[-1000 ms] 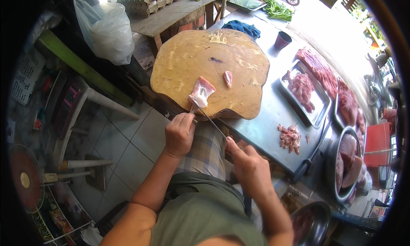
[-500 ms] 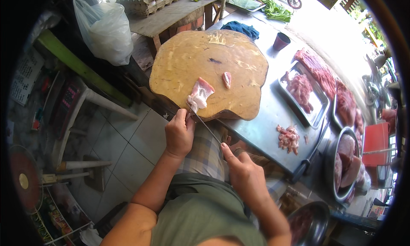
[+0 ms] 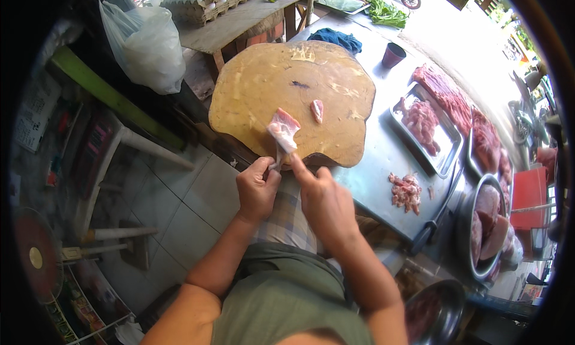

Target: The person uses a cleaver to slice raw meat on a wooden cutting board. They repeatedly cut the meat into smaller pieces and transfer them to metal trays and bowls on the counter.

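At the near edge of a thick wooden chopping block [image 3: 251, 81] lies a pale piece of fatty meat [image 3: 284, 130] with a pink edge. My left hand [image 3: 257, 189] is closed, thumb and finger pinching the meat's near end just past the block's edge. A thin knife [image 3: 280, 153] is in my right hand [image 3: 326, 207], index finger stretched forward. Its blade lies against the meat close to my left fingertips, and most of it is hidden by my hand. Farther right on the block sits a smaller strip of meat [image 3: 316, 110], touched by neither hand.
Right of the block, a metal table [image 3: 371, 189] bears meat scraps [image 3: 406, 193], a tray [image 3: 444, 165] of meat, a black-handled tool [image 3: 424, 234] and a metal bowl [image 3: 480, 273] of large cuts. A dark cup [image 3: 393, 56] and blue cloth [image 3: 336, 40] lie beyond. A plastic bag [image 3: 150, 49] hangs left.
My right hand has moved up and left with the knife, bringing it to the block's edge near my left hand. The meat's near end is now drawn over the edge in my left fingers.
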`<state>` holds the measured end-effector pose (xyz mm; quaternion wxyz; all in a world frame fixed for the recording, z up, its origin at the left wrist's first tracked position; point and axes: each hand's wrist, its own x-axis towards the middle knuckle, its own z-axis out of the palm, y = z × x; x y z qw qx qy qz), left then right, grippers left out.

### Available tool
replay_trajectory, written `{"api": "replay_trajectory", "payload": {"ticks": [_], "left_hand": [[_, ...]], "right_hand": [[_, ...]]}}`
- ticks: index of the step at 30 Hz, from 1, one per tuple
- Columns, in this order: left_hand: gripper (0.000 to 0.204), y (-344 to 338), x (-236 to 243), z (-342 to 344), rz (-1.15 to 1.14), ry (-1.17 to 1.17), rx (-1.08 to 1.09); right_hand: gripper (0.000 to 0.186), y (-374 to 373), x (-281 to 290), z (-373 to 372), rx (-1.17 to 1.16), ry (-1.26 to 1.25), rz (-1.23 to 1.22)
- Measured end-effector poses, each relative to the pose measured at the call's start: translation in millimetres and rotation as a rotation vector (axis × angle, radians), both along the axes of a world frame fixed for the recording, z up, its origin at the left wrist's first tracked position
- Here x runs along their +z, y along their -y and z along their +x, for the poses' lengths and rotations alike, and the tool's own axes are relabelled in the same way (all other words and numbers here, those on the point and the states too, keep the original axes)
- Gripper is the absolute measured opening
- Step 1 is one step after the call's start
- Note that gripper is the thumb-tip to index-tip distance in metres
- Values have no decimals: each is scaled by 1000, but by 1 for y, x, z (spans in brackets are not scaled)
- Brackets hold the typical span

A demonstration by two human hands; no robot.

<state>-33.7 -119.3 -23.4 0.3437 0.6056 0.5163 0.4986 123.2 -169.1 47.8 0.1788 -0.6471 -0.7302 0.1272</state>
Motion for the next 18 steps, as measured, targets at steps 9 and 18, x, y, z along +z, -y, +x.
{"api": "replay_trajectory", "payload": {"ticks": [9,18], "left_hand": [[8,-3,-1,-4,-353,300,-40],[8,-5,13,-4,-476,188,-29]], "right_hand": [[52,10,18,28,-94,-190,-40],[66,59,7,32,41,102,29]]}}
